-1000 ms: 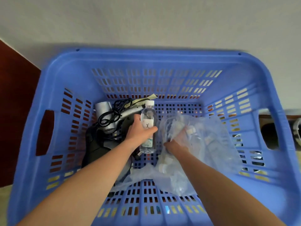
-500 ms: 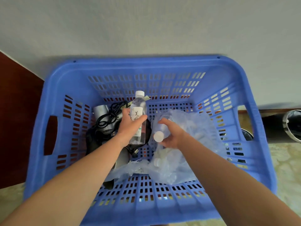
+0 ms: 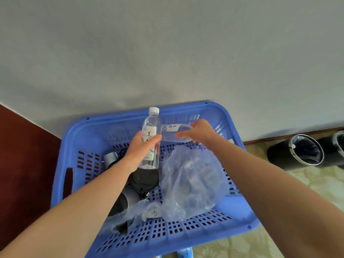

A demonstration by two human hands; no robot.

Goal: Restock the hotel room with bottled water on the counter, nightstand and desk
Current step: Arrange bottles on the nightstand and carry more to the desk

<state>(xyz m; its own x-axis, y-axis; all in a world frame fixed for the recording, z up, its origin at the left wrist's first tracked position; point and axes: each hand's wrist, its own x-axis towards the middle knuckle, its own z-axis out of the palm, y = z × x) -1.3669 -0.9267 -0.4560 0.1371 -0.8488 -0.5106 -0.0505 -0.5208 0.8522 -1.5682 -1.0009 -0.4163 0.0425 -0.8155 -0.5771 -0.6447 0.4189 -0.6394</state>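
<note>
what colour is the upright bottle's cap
White; the cap shows best in the head view.

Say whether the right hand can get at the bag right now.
Probably reach it, yes: the bag lies uncovered just below the right hand. But that hand grips a bottle, so grasping looks unlikely.

Left hand [image 3: 140, 147] grips upright bottle [image 3: 151, 122]; right hand [image 3: 202, 132] seemingly holds sideways bottle [image 3: 172, 135].

The left hand [image 3: 141, 146] and right hand [image 3: 202, 132] are bare, as are both slim forearms [image 3: 89, 207]. Blurred blue-and-white tips, apparently shoes [image 3: 184, 253], show lowest.
</note>
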